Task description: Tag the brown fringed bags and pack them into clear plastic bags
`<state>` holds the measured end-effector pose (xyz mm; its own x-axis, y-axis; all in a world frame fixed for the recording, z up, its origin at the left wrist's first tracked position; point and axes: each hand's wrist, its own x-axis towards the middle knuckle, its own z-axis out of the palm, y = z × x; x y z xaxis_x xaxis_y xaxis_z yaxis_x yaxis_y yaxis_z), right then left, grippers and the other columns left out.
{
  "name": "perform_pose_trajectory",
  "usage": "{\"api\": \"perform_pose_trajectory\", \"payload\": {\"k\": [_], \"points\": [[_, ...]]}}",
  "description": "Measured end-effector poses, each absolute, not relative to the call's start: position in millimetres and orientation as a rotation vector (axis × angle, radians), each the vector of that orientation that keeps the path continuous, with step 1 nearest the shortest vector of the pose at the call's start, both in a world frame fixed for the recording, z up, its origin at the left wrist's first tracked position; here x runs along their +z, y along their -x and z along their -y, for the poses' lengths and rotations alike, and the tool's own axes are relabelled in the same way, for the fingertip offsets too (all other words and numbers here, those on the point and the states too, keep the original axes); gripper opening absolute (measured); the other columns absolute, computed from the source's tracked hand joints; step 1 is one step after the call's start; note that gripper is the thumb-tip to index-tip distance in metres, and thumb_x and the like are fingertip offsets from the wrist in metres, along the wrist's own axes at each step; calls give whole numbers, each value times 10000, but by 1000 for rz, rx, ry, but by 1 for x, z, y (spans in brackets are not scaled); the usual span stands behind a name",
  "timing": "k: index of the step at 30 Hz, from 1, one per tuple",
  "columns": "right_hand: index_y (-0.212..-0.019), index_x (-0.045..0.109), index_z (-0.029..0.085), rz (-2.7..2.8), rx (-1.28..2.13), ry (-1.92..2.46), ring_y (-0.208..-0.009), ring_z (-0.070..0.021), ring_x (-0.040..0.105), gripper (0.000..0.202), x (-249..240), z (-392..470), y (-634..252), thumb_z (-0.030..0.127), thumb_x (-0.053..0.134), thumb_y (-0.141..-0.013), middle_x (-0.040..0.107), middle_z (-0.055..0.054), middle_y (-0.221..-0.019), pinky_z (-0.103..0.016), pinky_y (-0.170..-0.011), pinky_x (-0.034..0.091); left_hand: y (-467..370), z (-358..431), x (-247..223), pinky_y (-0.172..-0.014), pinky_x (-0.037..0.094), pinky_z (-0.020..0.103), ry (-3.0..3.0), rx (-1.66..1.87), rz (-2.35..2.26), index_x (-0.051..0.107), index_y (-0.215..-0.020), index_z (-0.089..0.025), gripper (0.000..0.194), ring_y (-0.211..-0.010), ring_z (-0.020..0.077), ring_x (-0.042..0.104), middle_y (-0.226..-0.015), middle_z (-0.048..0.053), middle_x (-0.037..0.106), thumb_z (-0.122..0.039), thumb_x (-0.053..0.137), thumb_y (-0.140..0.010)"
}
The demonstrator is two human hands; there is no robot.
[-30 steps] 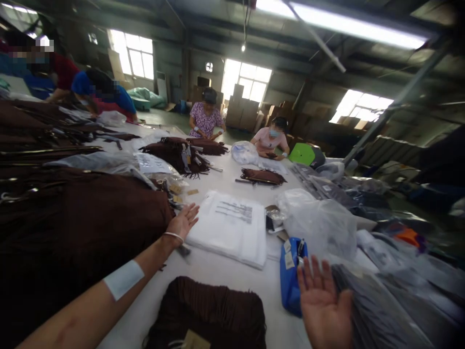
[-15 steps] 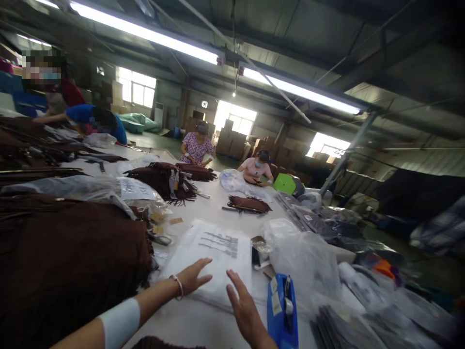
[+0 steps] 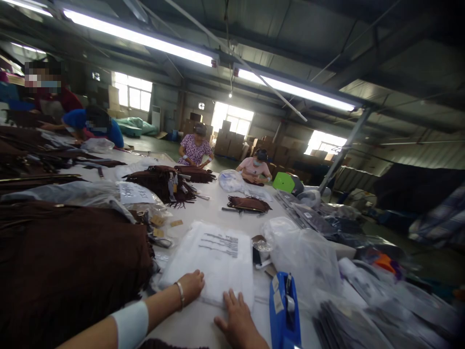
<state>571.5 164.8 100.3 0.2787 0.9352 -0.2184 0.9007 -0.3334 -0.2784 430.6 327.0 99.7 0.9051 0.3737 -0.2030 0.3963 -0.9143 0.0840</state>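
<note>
In front of me lies a stack of white plastic bags (image 3: 221,266) with dark print on the top one. My left hand (image 3: 192,285), a bracelet at its wrist, rests on the stack's near left edge with its fingers curled in. Whatever those fingers may hold is hidden beneath them. My right hand (image 3: 238,317) lies at the near edge, its fingers spread and the tips touching the plastic. A blue tape dispenser (image 3: 284,310) stands just right of that hand. Left of my forearm is a big pile of dark brown fringed fabric pieces (image 3: 72,257).
Crumpled clear plastic (image 3: 301,261) and grey packed items (image 3: 337,325) lie to the right. Farther along the table (image 3: 203,206) sit a brown fringed bundle (image 3: 250,203) and more brown piles (image 3: 160,182). Several people work around the table.
Both hands have come down from above the bags onto their near edge. The left fingers, apart before, are curled now. The right hand has turned palm down and spread.
</note>
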Motion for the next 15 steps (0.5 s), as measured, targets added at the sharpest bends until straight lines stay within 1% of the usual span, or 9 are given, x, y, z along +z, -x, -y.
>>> {"api": "perform_pose_trajectory", "payload": {"k": [2,4,6,8,10,13,15], "points": [[-1398,393,125,1738,518,2431,-1337,-413,207,721,93,-163,-573,428,576,-770,293,-125,-1453,-580,-1045,296,-437,-318,95,-761,509,453,-2995,-302,-555,657,-986,-7,286,-998,341,544,-1022,227,593,-24,418,-829],[-1395,405,159,1708,480,2406,-1338,-407,219,718,85,-162,-575,431,596,-759,298,-94,-1457,-567,-1060,285,-441,-312,90,-749,500,462,-3026,-329,-490,669,-919,9,268,-949,344,554,-944,235,603,-17,418,-829],[-1393,410,193,1678,440,2374,-1341,-395,228,708,80,-162,-577,450,603,-763,309,-71,-1458,-549,-1073,275,-444,-312,88,-757,491,464,-3041,-331,-441,668,-906,0,254,-931,337,559,-920,232,608,-25,425,-833],[-1396,405,212,1676,467,2374,-1348,-381,224,684,81,-163,-578,444,596,-781,307,-58,-1462,-534,-1085,260,-443,-317,89,-768,489,459,-3038,-307,-435,657,-931,-15,264,-939,324,563,-943,223,611,-20,411,-837],[-1403,392,208,1697,567,2413,-1356,-368,210,645,90,-164,-579,367,578,-807,295,-53,-1468,-523,-1094,244,-440,-327,92,-804,482,445,-3013,-263,-464,649,-949,-40,254,-957,308,568,-978,198,617,-15,437,-812],[-1410,380,193,1739,674,2427,-1361,-352,207,605,110,-164,-580,248,536,-828,297,-46,-1467,-497,-1107,236,-434,-341,95,-814,476,403,-2918,-181,-559,655,-897,-97,167,-930,289,586,-962,138,639,-107,568,-755],[-1416,370,179,1755,690,2407,-1359,-333,225,586,118,-162,-581,245,508,-850,319,-48,-1456,-462,-1116,243,-430,-349,95,-762,475,354,-2822,-128,-638,655,-824,-129,119,-855,262,601,-896,98,655,-204,616,-740]]}}
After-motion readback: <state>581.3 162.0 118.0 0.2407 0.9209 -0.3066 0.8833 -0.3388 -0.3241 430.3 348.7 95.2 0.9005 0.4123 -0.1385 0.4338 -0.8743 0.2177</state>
